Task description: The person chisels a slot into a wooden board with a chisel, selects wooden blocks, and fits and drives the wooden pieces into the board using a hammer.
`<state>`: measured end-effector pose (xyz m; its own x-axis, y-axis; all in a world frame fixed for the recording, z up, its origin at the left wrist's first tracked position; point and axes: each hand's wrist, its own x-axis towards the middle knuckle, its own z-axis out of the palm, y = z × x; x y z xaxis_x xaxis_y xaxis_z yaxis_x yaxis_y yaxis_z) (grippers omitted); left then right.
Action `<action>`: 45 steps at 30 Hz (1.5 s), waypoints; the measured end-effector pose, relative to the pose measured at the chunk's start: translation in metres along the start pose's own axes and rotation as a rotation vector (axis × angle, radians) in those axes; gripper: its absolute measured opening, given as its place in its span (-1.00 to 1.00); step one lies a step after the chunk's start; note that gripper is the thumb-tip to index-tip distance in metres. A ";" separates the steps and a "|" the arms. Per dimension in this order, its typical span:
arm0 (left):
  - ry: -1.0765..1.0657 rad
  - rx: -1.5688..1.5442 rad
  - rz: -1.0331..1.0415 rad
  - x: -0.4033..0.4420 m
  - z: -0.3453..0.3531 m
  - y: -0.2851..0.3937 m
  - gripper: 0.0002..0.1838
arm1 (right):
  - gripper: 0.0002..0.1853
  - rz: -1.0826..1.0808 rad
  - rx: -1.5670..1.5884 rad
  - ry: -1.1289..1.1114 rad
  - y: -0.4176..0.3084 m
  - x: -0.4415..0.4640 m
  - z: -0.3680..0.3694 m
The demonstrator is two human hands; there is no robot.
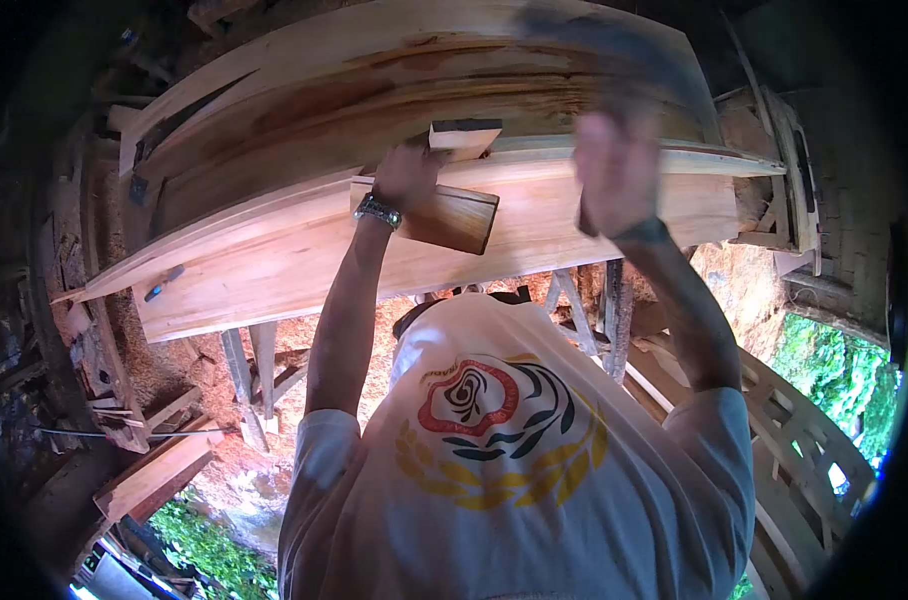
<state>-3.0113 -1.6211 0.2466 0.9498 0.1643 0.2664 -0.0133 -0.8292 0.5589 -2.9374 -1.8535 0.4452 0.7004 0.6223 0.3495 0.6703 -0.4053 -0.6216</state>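
My left hand (410, 176), with a metal watch at the wrist, grips a short wooden block (454, 218) lying across the long pale board (274, 262). Just beyond it, a smaller dark-topped wood piece (465, 138) stands at the board's far edge. My right hand (619, 172) is raised on the right and blurred by motion. Its fingers are wrapped round a tool whose dark, smeared head (604, 45) shows above the far planks; its exact shape is unclear.
A wide brown plank (304, 130) lies behind the pale board. A small blue-and-black tool (164, 283) rests on the board's left end. Wooden trestle legs (264, 370) stand below among shavings. Slatted woodwork (794, 420) is at the lower right.
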 end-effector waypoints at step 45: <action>0.303 0.334 -0.404 -0.029 -0.120 -0.158 -0.83 | -0.64 0.672 0.039 0.197 -0.055 -0.013 0.031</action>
<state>-3.0743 -1.4313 0.2447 0.7270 0.6057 0.3235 0.4756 -0.7839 0.3990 -2.9912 -1.8187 0.4528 0.9938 0.1108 -0.0010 0.0698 -0.6332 -0.7709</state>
